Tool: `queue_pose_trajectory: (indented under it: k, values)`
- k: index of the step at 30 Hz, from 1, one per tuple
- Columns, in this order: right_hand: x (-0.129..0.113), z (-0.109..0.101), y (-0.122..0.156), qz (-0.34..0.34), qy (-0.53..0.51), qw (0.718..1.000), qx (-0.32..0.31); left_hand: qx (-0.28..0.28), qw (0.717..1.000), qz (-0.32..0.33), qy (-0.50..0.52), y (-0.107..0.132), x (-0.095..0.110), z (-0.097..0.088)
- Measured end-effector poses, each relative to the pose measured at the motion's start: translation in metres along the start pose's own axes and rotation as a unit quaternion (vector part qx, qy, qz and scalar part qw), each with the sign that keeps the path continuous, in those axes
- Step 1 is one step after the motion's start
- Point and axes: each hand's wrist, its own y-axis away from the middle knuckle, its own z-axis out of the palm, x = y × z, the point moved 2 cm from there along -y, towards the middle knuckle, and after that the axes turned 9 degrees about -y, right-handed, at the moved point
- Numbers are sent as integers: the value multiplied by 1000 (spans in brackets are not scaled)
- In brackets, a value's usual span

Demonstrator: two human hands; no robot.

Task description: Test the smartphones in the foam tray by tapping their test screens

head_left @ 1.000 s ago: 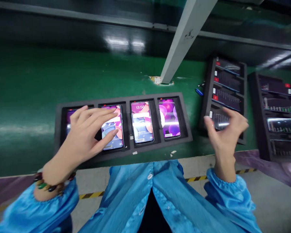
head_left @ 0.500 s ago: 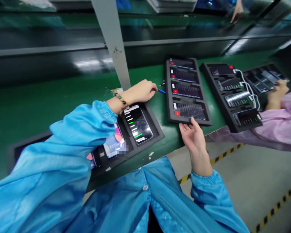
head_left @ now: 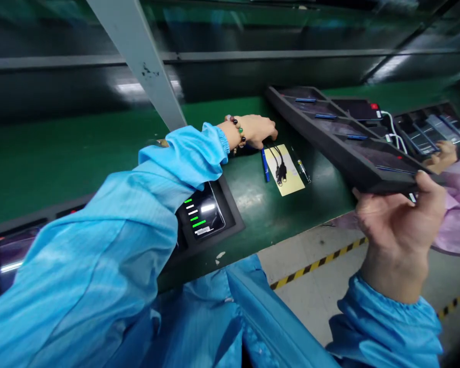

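Note:
My right hand (head_left: 400,217) grips the near edge of a black foam tray (head_left: 329,138) with several phones in its slots and holds it tilted up off the green belt. My left hand (head_left: 255,130) reaches far across, fingers closed at the ends of thin black cables (head_left: 279,166) that lie over a yellow card (head_left: 287,171). A blue pen (head_left: 265,166) lies beside the card. Under my left sleeve sits another black tray (head_left: 230,214) with a lit phone (head_left: 201,214) showing green bars.
A grey slanted post (head_left: 138,56) rises from the belt behind my left arm. More black trays (head_left: 425,128) with phones and white cables stand at the right, where another person's hand (head_left: 444,153) and pink sleeve work. A yellow-black floor stripe (head_left: 314,266) runs below.
My right hand has taken hold of the tray and lifted it off the belt, uncovering the yellow card and cables. My left hand has moved slightly right onto the cables. The view swung left.

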Motion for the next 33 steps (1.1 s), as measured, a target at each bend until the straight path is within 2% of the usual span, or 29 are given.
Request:
queue_pose_trajectory:
  k: [3, 9, 13, 15, 17, 19, 23, 26, 29, 33]
  values:
    - [-1, -6, -1, -2, -8, 1000, -4, -46, 996, 0, -79, -3, 3, -4]
    - [-2, -18, -9, 15, -31, 999, 2, -76, 990, -10, -119, -4, 12, -2]
    - [-9, -17, -18, 39, -57, 997, 27, -21, 997, -13, -72, 5, 11, -6]
    - [-12, -16, -20, 44, -49, 997, 29, 30, 999, 2, -22, 10, 9, -12]
    - [-14, -14, -21, 39, -41, 998, 16, 58, 998, 28, 6, 12, 11, -16]
    - [-14, -13, -22, 37, -45, 998, 10, 42, 998, 52, 1, 8, 16, -16]
    - [-10, -17, -24, 52, -70, 996, 9, -45, 995, 62, -64, -8, 31, -7]
    - [-8, -20, -25, 53, -63, 997, 13, -67, 989, 73, -113, -18, 38, -1]
    - [-7, -18, -22, 61, -75, 995, 6, -19, 983, 124, -135, -20, 40, 3]
    - [-8, -11, -19, 83, -110, 990, 7, 150, 963, 197, -108, -19, 45, 3]
